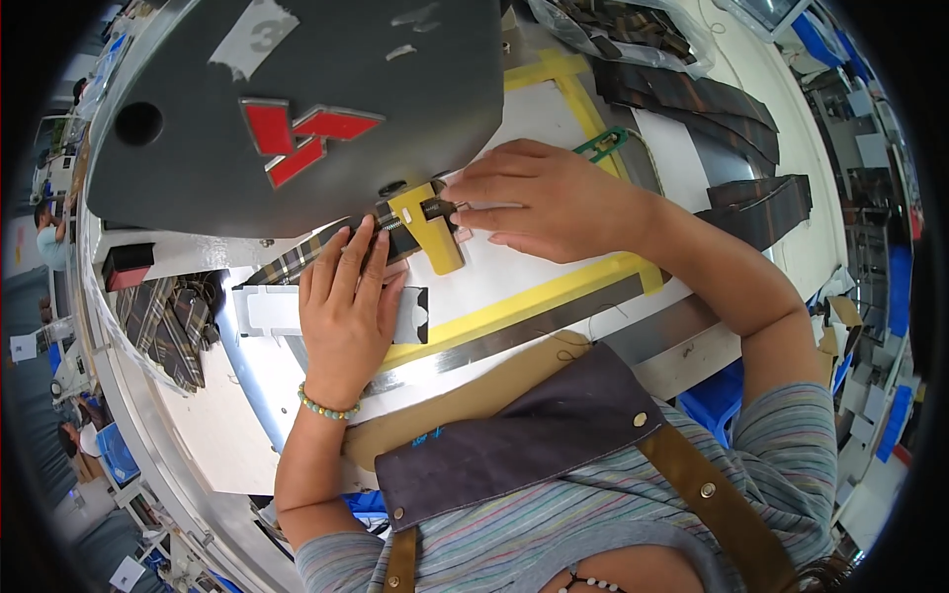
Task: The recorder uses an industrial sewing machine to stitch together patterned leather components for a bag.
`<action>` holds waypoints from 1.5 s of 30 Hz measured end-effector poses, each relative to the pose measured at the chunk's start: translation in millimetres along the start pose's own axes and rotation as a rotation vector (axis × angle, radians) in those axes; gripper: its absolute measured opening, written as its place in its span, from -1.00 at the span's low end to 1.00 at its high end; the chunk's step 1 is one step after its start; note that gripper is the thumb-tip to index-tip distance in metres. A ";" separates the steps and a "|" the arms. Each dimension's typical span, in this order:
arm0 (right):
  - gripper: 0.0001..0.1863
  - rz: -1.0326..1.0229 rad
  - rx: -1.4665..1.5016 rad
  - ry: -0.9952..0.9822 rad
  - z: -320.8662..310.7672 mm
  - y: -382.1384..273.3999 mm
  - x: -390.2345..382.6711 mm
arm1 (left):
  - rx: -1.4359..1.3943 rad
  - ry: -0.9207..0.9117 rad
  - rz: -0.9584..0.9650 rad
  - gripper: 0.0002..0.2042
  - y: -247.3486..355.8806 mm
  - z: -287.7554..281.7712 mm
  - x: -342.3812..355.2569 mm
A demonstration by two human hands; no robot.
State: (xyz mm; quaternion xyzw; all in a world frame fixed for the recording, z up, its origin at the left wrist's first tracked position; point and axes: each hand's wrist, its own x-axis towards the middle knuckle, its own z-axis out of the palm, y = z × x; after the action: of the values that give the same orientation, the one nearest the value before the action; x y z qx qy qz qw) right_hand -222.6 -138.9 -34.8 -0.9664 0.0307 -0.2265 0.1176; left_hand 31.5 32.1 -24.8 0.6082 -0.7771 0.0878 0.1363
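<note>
A strip of dark plaid fabric (321, 247) lies under the head of a dark grey sewing machine (386, 119). My left hand (346, 306) rests on the strip with fingers stretched out, left of a yellow guide piece (428, 229) by the presser foot. From the right, my right hand (554, 203) reaches in. Its fingers are extended, and their tips touch the guide's right side, where a bit of dark fabric shows. The needle is hidden. Under my left hand is a light metal plate (267, 311).
Yellow tape (524, 299) borders the white work surface. A green-handled tool (601, 145) lies beyond my right hand. Plaid fabric pieces are stacked at the right (756, 212) and left (168, 331). A plastic bag of fabric (633, 35) sits at the back. A person (49, 237) is far left.
</note>
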 end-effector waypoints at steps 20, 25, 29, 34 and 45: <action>-0.66 0.002 -0.063 -0.048 5.5 -0.7 2.7 | -0.059 -0.057 -0.010 -0.52 0.8 -4.8 1.7; -0.73 0.080 -0.170 0.032 -29.9 9.0 3.4 | -0.105 0.001 0.018 -0.53 -0.5 -1.7 3.6; -0.83 0.252 -0.504 0.111 -106.0 42.7 -2.2 | -0.076 0.007 0.030 -0.54 -1.2 0.1 2.3; -0.78 0.898 -0.608 -0.282 -126.0 81.5 -7.8 | -0.111 0.023 0.028 -0.55 -2.6 2.1 1.5; -0.80 0.635 -0.251 0.244 -90.5 56.8 -24.5 | -0.441 0.183 -0.058 -0.60 13.4 -26.7 2.8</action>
State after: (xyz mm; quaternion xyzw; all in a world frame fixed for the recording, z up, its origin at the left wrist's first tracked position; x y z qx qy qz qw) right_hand -285.2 -210.6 19.6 -0.8814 0.3707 -0.2870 0.0582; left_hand 20.7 40.8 1.8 0.5754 -0.7439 -0.0330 0.3382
